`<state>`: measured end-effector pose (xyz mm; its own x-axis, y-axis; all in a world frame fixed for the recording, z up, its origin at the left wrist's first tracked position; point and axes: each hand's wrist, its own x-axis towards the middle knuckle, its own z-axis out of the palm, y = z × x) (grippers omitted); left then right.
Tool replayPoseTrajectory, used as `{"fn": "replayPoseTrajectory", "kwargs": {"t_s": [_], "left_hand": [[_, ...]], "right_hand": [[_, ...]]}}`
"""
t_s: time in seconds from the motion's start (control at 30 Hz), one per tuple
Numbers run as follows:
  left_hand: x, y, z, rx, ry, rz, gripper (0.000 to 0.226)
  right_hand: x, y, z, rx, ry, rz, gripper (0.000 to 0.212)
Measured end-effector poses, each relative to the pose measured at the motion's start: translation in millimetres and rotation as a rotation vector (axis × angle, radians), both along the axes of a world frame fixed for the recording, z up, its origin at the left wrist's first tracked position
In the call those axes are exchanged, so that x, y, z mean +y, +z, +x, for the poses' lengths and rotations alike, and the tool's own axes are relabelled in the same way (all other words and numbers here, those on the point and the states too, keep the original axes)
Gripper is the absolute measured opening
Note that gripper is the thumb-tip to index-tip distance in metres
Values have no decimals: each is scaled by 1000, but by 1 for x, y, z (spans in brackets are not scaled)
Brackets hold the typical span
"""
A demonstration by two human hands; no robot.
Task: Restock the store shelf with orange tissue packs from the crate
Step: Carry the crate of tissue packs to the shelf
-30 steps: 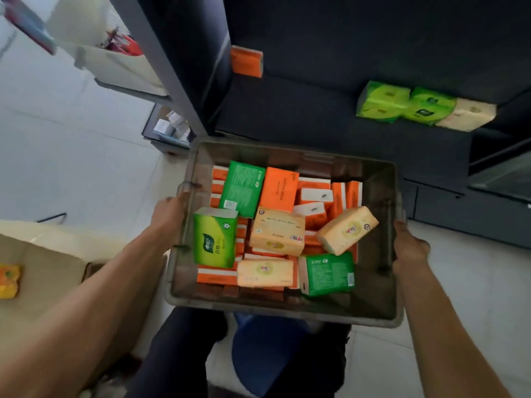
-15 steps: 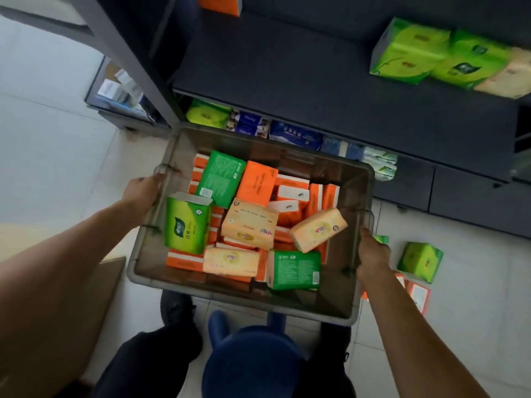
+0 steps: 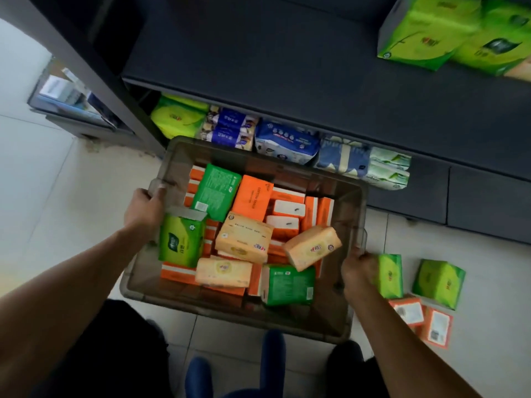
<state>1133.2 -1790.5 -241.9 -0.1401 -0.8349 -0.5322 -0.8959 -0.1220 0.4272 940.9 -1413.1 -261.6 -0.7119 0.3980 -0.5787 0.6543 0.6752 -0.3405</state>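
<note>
I see the translucent grey plastic crate point(image 3: 349, 326) directly in front of the dark grey metal shelf unit point(image 3: 287, 81), held between my hands — the left hand point(image 3: 145, 209) on its left rim, the right hand point(image 3: 359, 268) on its right rim. Inside it, orange tissue packs point(image 3: 253, 196) lie under and between green packs point(image 3: 215, 191) and pale beige packs point(image 3: 244, 237). To the right of the crate, loose green packs on the floor point(image 3: 438, 282) sit behind two orange-edged packs point(image 3: 436, 330). Behind the crate, the lower shelf holds a row of blue and green packs point(image 3: 287, 139) — more bright green packs point(image 3: 431, 33) rest on the upper shelf, far right.
</note>
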Motion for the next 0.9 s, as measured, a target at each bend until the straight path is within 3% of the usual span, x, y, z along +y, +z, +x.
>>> {"fn": "replayPoseTrajectory", "kwargs": {"t_s": [0.27,0.47,0.6,0.7,0.8,0.9], "left_hand": [[11,-8,1,-108,-101,-184,59],[12,-12,3,-28,-89,-223,59],[15,-7,11,35,-133,-219,74],[39,12,5,153,-211,-322,76],[78,29,2,349,-394,-438,70],[109,25,15,392,-734,-509,74]], "right_hand": [[-10,1,-9,-37,65,76,58],[-12,3,-3,11,171,107,59],[-16,16,5,-11,229,106,54],[-28,30,18,217,167,64,63],[-43,35,45,538,377,3,66],[-58,32,79,547,541,-138,61]]}}
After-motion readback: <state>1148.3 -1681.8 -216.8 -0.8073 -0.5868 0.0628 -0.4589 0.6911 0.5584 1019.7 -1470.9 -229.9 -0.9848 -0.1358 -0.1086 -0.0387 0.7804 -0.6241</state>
